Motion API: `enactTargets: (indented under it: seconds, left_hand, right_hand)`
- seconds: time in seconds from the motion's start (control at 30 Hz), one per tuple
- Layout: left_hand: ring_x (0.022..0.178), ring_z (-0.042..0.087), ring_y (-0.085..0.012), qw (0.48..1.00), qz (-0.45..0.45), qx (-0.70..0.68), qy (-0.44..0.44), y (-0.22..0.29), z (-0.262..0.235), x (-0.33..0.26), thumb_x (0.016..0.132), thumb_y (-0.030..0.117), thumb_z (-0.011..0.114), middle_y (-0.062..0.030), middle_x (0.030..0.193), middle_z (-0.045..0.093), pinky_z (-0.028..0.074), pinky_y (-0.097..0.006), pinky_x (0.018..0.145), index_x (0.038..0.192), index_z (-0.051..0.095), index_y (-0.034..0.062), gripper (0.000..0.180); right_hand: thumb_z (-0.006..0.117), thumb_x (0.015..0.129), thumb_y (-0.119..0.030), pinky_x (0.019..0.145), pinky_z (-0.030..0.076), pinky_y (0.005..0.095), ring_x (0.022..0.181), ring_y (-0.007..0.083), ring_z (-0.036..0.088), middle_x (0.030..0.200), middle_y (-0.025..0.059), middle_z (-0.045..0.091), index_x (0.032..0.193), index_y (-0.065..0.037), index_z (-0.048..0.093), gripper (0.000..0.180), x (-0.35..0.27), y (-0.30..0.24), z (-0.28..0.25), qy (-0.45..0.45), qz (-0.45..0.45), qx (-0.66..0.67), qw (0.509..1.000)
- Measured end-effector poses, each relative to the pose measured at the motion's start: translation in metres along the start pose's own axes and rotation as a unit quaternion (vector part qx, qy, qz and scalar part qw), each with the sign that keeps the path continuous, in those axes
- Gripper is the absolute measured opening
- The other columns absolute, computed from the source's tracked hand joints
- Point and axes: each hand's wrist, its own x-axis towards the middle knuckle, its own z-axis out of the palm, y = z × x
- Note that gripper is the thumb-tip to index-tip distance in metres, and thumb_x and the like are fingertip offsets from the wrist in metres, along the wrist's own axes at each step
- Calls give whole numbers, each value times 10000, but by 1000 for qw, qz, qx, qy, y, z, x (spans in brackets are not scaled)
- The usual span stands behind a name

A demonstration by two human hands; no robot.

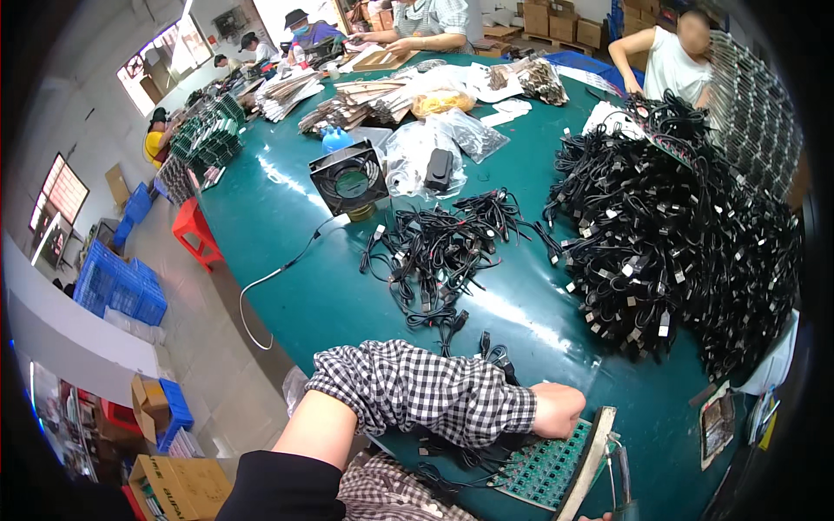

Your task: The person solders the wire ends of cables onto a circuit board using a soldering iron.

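Note:
My left hand (559, 410), in a black-and-white checked sleeve cover, is closed above a panel of small green circuit boards (543, 473). Its fingertips point down and are hidden, so whatever they pinch does not show. A pale, worn strip (587, 464) runs along the panel's right side. Only a sliver of my right hand (596, 517) shows at the lower edge, beside a thin metal-shafted tool with a greyish handle (625, 511); its grip is cut off. Black cables (452, 451) lie under my left forearm and beside the panel.
A loose bunch of black cables (443, 252) lies mid-table, with a large cable heap (660, 252) to the right. A square black fan (349, 178) stands beyond, near plastic bags (413, 156) and a black adapter (440, 169). A co-worker (673, 61) sits behind the heap; others work farther off.

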Motion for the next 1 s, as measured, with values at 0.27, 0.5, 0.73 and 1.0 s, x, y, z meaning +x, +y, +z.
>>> enactTargets:
  seconds: [0.27, 0.5, 0.73, 1.0]
  left_hand:
    - [820, 661, -425, 984, 67, 133, 92, 12, 1, -21, 774, 77, 594, -247, 918, 637, 547, -467, 740, 877, 620, -61, 174]
    - [873, 636, -339, 996, 63, 61, -1, 1, -30, -1, 855, 182, 647, -162, 912, 654, 508, -411, 792, 898, 661, 23, 165]
    - [843, 623, -326, 986, 156, 64, -15, 1, -27, 3, 833, 108, 653, -143, 887, 617, 496, -394, 755, 905, 641, 26, 110]
    - [699, 647, -271, 979, 110, 96, 141, 14, 6, -22, 803, 91, 669, -107, 809, 589, 523, -360, 633, 844, 617, 37, 86]
  right_hand:
    - [492, 995, -432, 764, 522, 338, 958, 221, 633, 1093, 92, 650, 1362, -102, 460, 495, -10, 5, -1, 53, 90, 37, 994]
    - [612, 936, -233, 642, 640, 393, 883, 323, 688, 994, 194, 637, 1254, 102, 481, 480, 1, 20, 4, 43, -81, 106, 990]
    - [634, 924, -259, 648, 643, 404, 876, 323, 691, 970, 182, 638, 1241, 109, 489, 507, -1, 21, -1, 32, -73, 99, 992]
    - [601, 940, -315, 640, 628, 371, 826, 286, 694, 923, 162, 642, 1217, 117, 490, 525, -5, 19, 4, 40, -63, 68, 995]
